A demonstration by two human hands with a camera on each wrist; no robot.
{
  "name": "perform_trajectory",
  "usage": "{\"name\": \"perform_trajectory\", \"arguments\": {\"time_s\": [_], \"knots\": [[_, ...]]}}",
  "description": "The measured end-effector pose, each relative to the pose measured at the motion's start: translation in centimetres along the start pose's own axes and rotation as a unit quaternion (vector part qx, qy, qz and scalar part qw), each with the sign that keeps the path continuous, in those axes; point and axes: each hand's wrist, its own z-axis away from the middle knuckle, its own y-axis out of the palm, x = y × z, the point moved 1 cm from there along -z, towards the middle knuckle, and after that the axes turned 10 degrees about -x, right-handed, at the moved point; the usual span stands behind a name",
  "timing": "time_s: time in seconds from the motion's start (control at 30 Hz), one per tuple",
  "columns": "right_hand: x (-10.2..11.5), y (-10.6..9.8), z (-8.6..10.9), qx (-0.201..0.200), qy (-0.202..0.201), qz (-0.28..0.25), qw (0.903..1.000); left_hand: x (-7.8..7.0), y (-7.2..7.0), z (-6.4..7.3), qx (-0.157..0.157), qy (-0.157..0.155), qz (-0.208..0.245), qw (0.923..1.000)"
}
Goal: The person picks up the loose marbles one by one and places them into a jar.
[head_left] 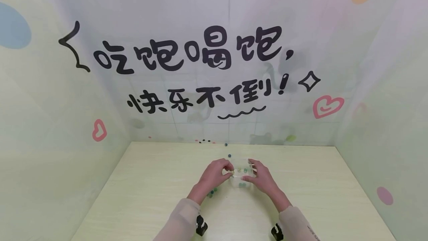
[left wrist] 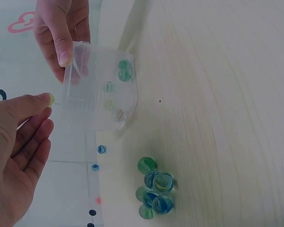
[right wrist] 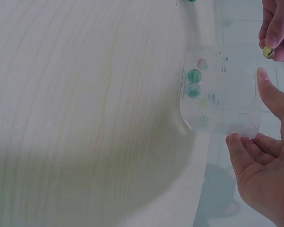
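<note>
Between the thumb and index finger of my left hand is a yellow glass marble, held beside the upper edge of a clear plastic container. My right hand grips the container's right side, with the thumb near its rim. Inside the container several marbles show through the wall, among them two green ones. A cluster of blue and green marbles lies on the table near my left wrist, partly covered by it in the head view.
Two blue marbles sit apart, beyond the container toward the table's back edge. The pale wood-grain table meets a printed back wall and side walls. Black wrist straps show under the sleeves.
</note>
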Motion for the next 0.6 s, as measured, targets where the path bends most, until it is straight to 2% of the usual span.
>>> {"name": "perform_trajectory", "arguments": {"time_s": [0.4,0.6], "knots": [[-0.06,-0.03,-0.02,0.000,-0.005,-0.002,1.0000,-0.60,0.47,-0.23,0.003,0.013,-0.013,0.9998],[-0.15,-0.02,-0.10,0.001,-0.005,-0.001,1.0000,-0.59,0.19,-0.28,0.002,0.007,-0.016,0.9998]]}}
